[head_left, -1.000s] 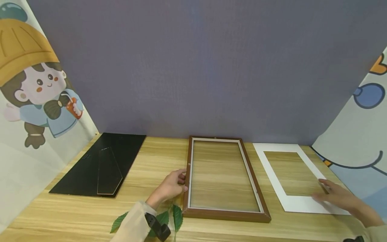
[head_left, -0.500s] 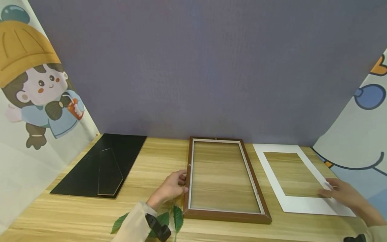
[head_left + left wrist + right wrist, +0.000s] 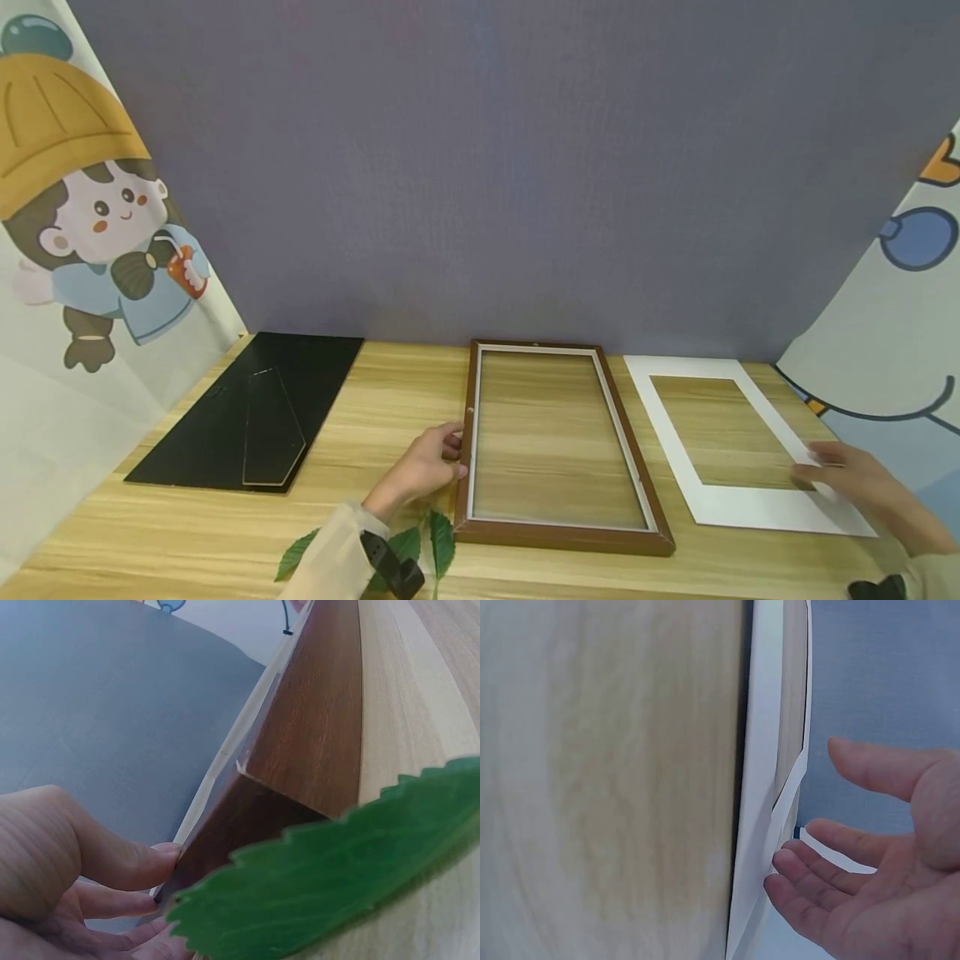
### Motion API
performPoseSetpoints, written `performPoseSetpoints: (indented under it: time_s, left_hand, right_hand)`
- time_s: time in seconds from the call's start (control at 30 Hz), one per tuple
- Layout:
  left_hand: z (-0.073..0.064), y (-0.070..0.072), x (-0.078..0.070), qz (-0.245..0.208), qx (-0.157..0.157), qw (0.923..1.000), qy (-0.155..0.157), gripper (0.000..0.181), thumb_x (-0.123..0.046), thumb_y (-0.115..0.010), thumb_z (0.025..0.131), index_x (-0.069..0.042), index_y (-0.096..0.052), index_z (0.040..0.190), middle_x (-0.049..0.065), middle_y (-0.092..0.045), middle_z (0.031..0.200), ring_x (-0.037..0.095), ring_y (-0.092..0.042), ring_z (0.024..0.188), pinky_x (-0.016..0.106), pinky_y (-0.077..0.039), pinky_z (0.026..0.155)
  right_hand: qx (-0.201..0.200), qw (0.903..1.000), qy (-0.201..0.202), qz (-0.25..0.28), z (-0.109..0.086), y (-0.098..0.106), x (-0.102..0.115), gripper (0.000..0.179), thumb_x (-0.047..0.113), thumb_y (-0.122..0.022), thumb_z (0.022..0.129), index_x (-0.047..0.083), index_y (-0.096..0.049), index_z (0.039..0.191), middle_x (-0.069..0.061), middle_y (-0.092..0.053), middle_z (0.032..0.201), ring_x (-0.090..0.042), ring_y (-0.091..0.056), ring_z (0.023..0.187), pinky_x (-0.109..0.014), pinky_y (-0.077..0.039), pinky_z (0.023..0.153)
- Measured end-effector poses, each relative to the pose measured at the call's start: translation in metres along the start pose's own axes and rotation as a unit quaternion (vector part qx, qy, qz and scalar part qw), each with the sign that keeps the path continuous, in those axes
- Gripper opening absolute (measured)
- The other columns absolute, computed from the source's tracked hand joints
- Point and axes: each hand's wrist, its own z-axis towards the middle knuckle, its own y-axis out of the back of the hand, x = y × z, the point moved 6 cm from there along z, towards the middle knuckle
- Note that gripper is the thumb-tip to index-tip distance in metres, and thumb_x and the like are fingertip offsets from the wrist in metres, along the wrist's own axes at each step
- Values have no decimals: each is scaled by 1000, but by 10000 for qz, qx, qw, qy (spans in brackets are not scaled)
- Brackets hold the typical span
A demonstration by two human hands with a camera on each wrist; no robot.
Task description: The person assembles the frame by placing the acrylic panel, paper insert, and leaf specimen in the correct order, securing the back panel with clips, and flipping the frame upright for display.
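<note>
A brown picture frame (image 3: 562,537) with a white inner lip lies in the middle of the wooden table. My left hand (image 3: 423,467) rests at its left rail; up close, the thumb and fingertips touch the frame's edge (image 3: 315,697) with loosely bent fingers. On the right lies a white mat board (image 3: 765,506) with a rectangular cut-out. My right hand (image 3: 855,479) is at its lower right edge. In the right wrist view, that hand (image 3: 870,900) has its thumb spread away and its fingertips against the mat's side (image 3: 759,757), where a dark strip shows along the edge.
A black backing board (image 3: 195,425) with a folded stand lies at the left. Green leaves (image 3: 442,537) lie by my left forearm, one close before the left wrist camera. A grey panel (image 3: 510,183) rises behind the table (image 3: 390,375), with cartoon-printed walls on both sides.
My right hand has moved from the mat's lower bar to its right edge. Over the last half second the mat has shifted slightly left. My left hand and the frame stay in place.
</note>
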Motion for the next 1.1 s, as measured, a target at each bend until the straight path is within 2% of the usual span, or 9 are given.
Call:
performPoseSetpoints:
  time_s: [0.17,0.5,0.63,0.77,0.83,0.9,0.97,1.1]
  left_hand:
    - [1,-1,1,11,5,10000,3,64,9,-64,76,16,-39,134,27,-58,111,39,-58,102,43,-54,84]
    - [3,1,2,-45,9,10000,43,64,10,-64,77,16,-38,135,27,-57,112,38,-58,102,42,-55,83]
    - [4,1,2,-40,-4,10000,32,64,10,-64,77,16,-38,135,27,-57,112,38,-58,101,42,-55,83]
    - [4,1,3,-40,-32,10000,50,64,10,-64,77,16,-39,135,27,-57,112,38,-58,102,42,-55,83]
    - [4,2,2,-39,-50,10000,61,64,10,-64,77,16,-39,135,26,-58,112,38,-58,102,42,-55,83]
    - [4,2,2,-26,-56,10000,69,64,9,-65,77,15,-39,135,26,-58,111,38,-59,101,42,-55,83]
    - [4,2,2,-22,-54,10000,76,63,9,-65,77,15,-39,135,26,-58,111,38,-59,101,42,-55,83]
    - [5,2,2,-1,-31,10000,66,63,9,-65,77,15,-39,135,27,-57,112,38,-58,102,42,-55,83]
  right_hand:
    - [-22,9998,175,-8,0,-1,6,86,39,-51,97,-29,-13,133,-49,-14,136,-63,-25,119,-63,-35,94]
    - [97,9999,72,98,8,-3,14,87,43,-48,97,-26,-13,136,-46,-16,140,-61,-25,122,-62,-36,96]
    - [240,9993,140,238,11,-4,19,84,41,-45,99,-27,-14,136,-46,-17,140,-60,-28,124,-53,-44,95]
    - [254,9986,207,424,13,-6,23,81,38,-43,100,-28,-13,136,-46,-16,140,-59,-28,125,-48,-48,93]
    - [238,9983,160,509,14,-7,24,81,39,-43,100,-28,-13,136,-46,-15,140,-56,-34,124,-46,-49,92]
    - [150,9985,128,520,15,-7,25,81,39,-44,100,-28,-14,136,-46,-16,140,-51,-42,120,-38,-52,88]
    - [91,9981,80,601,15,-7,24,82,39,-45,99,-27,-14,136,-45,-16,140,-47,-43,119,-34,-52,85]
    - [0,9967,-59,807,16,-9,24,83,39,-45,99,-26,-13,137,-44,-14,142,-51,-36,123,-41,-49,91]
